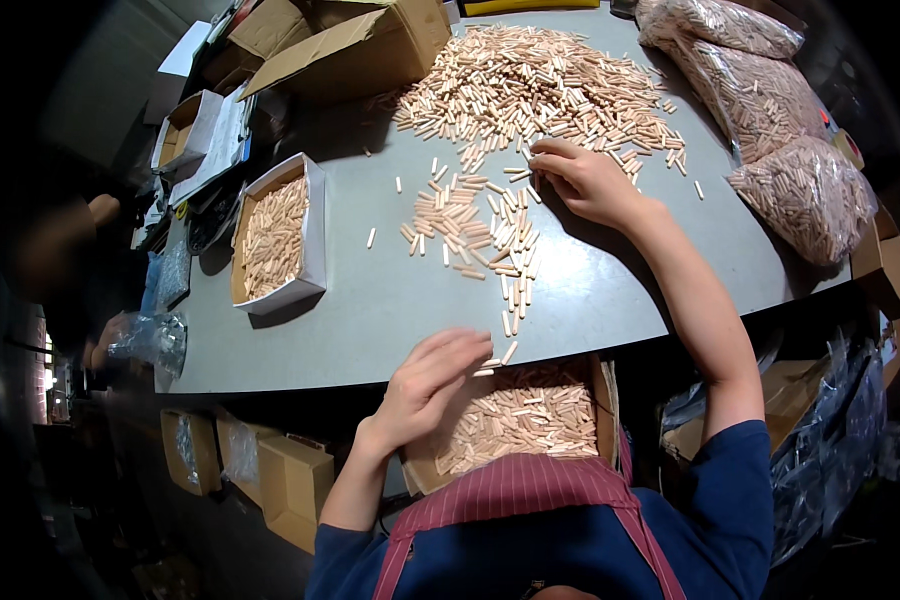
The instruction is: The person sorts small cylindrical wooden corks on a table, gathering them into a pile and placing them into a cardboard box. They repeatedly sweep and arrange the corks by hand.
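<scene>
Small pale wooden dowels lie in a large heap (540,85) at the far side of the grey table (350,350). A looser group of dowels (450,215) spreads from it towards the near edge. My right hand (585,180) is at the heap's near side, fingers bent and somewhat apart, their tips touching dowels. My left hand (435,375) hovers at the near edge, its fingers stretched out and slightly blurred, beside a few dowels (510,352). Below the edge, against my apron, an open cardboard box (606,410) holds many dowels, partly covered by my left hand.
A white box (315,225) full of dowels stands on the table's left. Clear plastic bags of dowels (805,200) lie along the right edge. A large open carton (345,55) sits at the back left. Empty cardboard boxes (295,490) stand below left. Another person's arm (105,210) shows at far left.
</scene>
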A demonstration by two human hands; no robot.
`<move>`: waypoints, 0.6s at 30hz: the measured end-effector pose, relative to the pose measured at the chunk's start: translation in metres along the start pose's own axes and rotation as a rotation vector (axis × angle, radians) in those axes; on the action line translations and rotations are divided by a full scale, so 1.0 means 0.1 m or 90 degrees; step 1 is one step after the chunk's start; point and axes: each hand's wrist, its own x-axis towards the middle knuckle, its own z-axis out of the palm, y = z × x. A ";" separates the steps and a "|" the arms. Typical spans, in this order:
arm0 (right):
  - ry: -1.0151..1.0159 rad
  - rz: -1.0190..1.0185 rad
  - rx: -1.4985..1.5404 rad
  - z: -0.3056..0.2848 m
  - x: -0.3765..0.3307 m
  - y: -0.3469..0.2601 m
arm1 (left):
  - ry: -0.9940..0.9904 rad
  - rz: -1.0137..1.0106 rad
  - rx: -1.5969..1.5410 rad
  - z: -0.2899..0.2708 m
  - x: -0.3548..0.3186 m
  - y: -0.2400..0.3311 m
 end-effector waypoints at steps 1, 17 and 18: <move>0.005 -0.002 0.000 0.01 0.00 0.00 | 0.013 -0.003 0.004 0.03 0.02 0.02; 0.035 -0.030 0.009 0.07 -0.01 0.00 | -0.003 0.013 -0.095 0.02 0.11 0.06; 0.034 -0.033 0.007 0.06 -0.01 0.00 | 0.009 0.031 -0.018 0.07 0.24 0.06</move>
